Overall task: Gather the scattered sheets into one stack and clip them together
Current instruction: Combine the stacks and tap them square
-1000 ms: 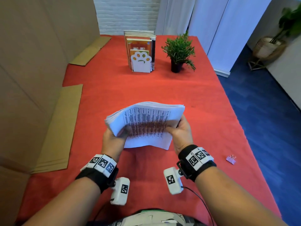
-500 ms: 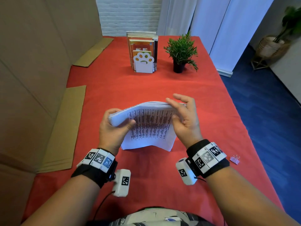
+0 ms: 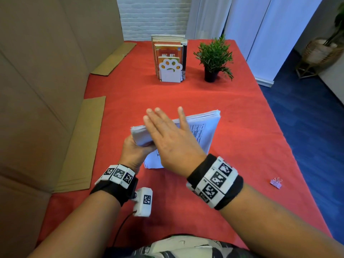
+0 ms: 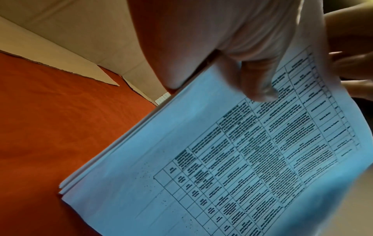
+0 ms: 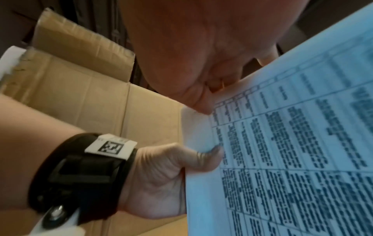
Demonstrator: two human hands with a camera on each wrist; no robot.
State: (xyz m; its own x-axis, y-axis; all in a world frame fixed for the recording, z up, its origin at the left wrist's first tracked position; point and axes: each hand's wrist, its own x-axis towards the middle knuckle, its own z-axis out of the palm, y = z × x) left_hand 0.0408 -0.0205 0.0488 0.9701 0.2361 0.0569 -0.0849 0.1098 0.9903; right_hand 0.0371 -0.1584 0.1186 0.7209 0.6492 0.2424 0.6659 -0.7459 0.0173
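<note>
A stack of printed white sheets (image 3: 202, 127) stands on its lower edge on the red tablecloth, tilted toward me. My left hand (image 3: 135, 148) grips its left end, thumb (image 4: 258, 84) on the printed face (image 4: 242, 159). My right hand (image 3: 167, 135) lies flat across the top edge with straight fingers, its palm (image 5: 201, 47) over the sheets (image 5: 292, 143). A small pink binder clip (image 3: 276, 182) lies on the cloth at the right, apart from both hands.
A bookend with several books (image 3: 170, 60) and a small potted plant (image 3: 214, 56) stand at the far end of the table (image 3: 242, 101). Cardboard walls and flat cardboard pieces (image 3: 81, 146) line the left side. The table's right edge drops to blue floor.
My right hand let go of the stack's right end, rose and swept left, and lies flat over the top edge. The left hand kept its grip. The stack turned slightly.
</note>
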